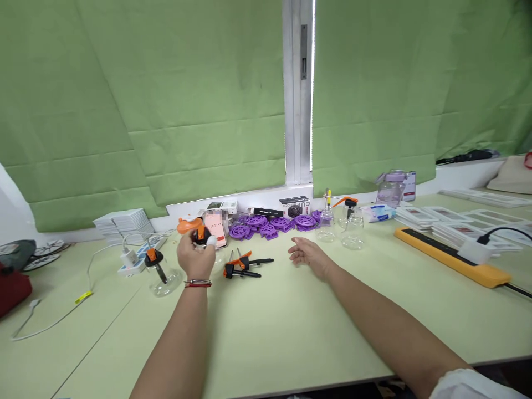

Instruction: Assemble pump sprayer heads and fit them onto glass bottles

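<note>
My left hand [195, 259] is closed around a black-and-orange bottle top [201, 235], with an orange part sticking out to its left. Part of a clear glass shape shows behind this hand, mostly hidden. Left of it stands a glass bottle [164, 284] fitted with a similar black-and-orange top and a dark tube inside. Two loose bottle tops [245, 267] with orange levers and black stems lie between my hands. Over the table to their right, my right hand [310, 257] has its fingers apart and holds nothing.
Purple plastic parts [270, 224] and a phone [215, 230] line the back. Glass bottles [353, 233] stand at centre right. A yellow power strip [449, 257] and stacked white frames [419, 216] lie on the right. At left are a white cable [50, 327] and white stack [124, 226].
</note>
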`<state>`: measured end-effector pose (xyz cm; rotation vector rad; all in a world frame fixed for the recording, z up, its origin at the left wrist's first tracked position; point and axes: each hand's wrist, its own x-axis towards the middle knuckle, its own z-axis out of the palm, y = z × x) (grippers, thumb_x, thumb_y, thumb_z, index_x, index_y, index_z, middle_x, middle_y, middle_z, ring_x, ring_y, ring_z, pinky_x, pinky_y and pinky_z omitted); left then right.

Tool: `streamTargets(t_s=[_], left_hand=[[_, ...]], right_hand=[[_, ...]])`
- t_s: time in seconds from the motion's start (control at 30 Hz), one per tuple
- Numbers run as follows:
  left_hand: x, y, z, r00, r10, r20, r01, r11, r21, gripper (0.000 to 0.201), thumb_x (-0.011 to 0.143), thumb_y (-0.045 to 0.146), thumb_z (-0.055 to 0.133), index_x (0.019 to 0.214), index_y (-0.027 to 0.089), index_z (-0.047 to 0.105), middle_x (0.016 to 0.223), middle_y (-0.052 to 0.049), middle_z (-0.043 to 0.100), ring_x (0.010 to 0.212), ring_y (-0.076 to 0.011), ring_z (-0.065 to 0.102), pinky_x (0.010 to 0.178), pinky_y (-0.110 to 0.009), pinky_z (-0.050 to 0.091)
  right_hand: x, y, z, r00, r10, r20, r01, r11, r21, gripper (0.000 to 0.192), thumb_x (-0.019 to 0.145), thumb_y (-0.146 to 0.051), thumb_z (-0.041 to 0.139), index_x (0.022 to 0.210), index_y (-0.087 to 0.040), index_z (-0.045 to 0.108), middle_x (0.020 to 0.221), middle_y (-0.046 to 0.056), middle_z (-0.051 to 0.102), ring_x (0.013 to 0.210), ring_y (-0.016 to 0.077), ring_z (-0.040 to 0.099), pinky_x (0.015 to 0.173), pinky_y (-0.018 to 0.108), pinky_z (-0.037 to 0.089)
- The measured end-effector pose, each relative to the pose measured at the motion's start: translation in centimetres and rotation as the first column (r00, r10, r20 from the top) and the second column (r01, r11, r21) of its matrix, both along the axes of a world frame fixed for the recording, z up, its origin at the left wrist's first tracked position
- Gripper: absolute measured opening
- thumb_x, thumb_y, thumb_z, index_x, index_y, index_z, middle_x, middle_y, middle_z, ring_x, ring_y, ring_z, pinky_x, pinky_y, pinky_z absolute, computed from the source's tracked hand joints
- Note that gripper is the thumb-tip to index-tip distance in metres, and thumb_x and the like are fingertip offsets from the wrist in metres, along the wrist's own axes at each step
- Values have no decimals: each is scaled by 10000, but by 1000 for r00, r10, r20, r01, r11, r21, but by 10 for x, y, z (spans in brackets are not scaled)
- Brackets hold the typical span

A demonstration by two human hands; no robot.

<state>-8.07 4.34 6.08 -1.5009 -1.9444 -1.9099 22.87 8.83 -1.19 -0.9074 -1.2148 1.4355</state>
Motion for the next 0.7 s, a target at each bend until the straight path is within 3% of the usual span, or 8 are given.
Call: streamTargets(t_s=[0.03, 0.1, 0.17, 0.23, 0.33, 0.5, 0.6, 0.7], left_hand=[[-8, 1, -1, 985, 156, -78, -156, 988, 12, 508, 651, 330, 642, 1124, 173, 546, 1082, -94, 580, 1034, -269, 526, 916, -391, 402], [-20, 5, -7, 938, 292, -188, -306, 950, -52, 418, 657, 350, 622, 1032, 166, 596, 990, -101, 603, 992, -288, 539, 880, -411, 412], [-27, 9, -12, 920, 324, -219, -362, 918, -163, 400, 660, 363, 613, 1006, 163, 611, 983, -122, 609, 976, -311, 540, 821, -424, 430], [-31, 11, -17, 917, 330, -224, -381, 890, -250, 406, 659, 366, 608, 1008, 159, 613, 988, -139, 611, 961, -322, 542, 781, -429, 435], [-33, 12, -18, 905, 358, -229, -415, 861, -295, 425, 663, 365, 597, 1033, 155, 608, 1011, -152, 608, 965, -331, 541, 755, -432, 436], [-35, 11, -17, 869, 421, -260, -490, 808, -328, 436, 689, 375, 553, 1062, 152, 590, 1060, -171, 587, 1031, -360, 514, 736, -440, 444], [-38, 12, -18, 847, 462, -263, -526, 799, -292, 396, 684, 348, 554, 1014, 133, 584, 1050, -170, 576, 996, -329, 536, 746, -412, 444], [-40, 13, -20, 850, 482, -214, -526, 802, -281, 410, 680, 334, 555, 1041, 142, 536, 1008, -143, 587, 903, -293, 571, 718, -393, 448]], right_hand=[[6, 5, -1, 991, -120, 66, 119, 992, 31, 368, 796, -461, 572, 1030, -183, 513, 803, 57, 620, 606, 148, 583, 559, 293, 485], [20, 14, -3, 890, -394, 231, 374, 919, 127, 306, 768, -439, 572, 939, -187, 543, 742, 33, 594, 579, 145, 541, 540, 281, 443], [37, 21, -4, 688, -622, 375, 573, 782, 246, 267, 744, -404, 559, 897, -186, 562, 741, 32, 591, 635, 165, 546, 594, 290, 428], [55, 26, -4, 484, -742, 464, 683, 652, 329, 261, 729, -357, 538, 919, -180, 563, 774, 46, 595, 718, 196, 559, 659, 310, 415], [80, 29, -3, 275, -815, 510, 767, 506, 395, 302, 722, -319, 520, 991, -181, 520, 888, 80, 583, 806, 231, 549, 709, 343, 398], [104, 32, -8, 57, -877, 477, 852, 292, 435, 452, 650, -342, 604, 1044, -182, 451, 1055, 121, 532, 978, 279, 509, 832, 381, 391], [110, 36, -14, -13, -866, 501, 868, 239, 435, 614, 582, -357, 677, 1110, -175, 421, 1165, 162, 490, 1119, 323, 438, 934, 408, 352], [115, 39, -21, -12, -817, 576, 890, 253, 378, 745, 551, -399, 717, 1182, -196, 377, 1258, 185, 427, 1179, 363, 381, 968, 462, 324]])
